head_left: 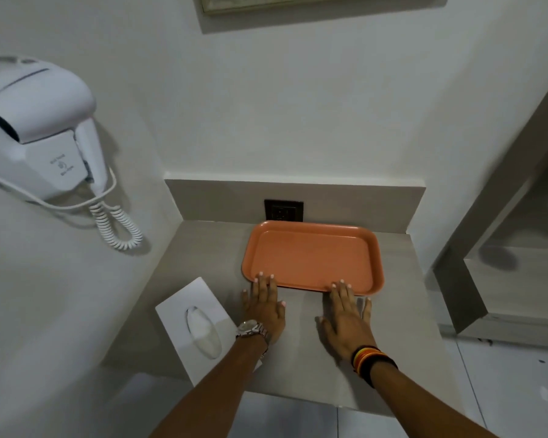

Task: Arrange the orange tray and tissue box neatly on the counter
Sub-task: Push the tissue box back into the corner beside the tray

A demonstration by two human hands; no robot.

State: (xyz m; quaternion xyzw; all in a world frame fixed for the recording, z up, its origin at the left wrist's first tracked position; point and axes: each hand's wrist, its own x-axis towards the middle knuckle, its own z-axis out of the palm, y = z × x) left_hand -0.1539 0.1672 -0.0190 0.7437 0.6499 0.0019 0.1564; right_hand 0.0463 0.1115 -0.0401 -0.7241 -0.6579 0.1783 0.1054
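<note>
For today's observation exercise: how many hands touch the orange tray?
2. The left hand touches the orange tray at its near-left edge; the right hand touches its near-right edge.

My arms are bare from the lower edge of the view up to the wrists — no sleeves on either one. On my left wrist sits a silver metal wristwatch (250, 329) with a linked bracelet band, its face turned up and catching the light. My right wrist carries a stack of thin bangles (366, 358) — yellow, orange and red bands packed close together — and just behind them a wider black band (381, 367). My fingernails (261, 274) are pale and light-coloured on both my left hand (264, 311) and my right hand (345, 317). No rings show.
</note>
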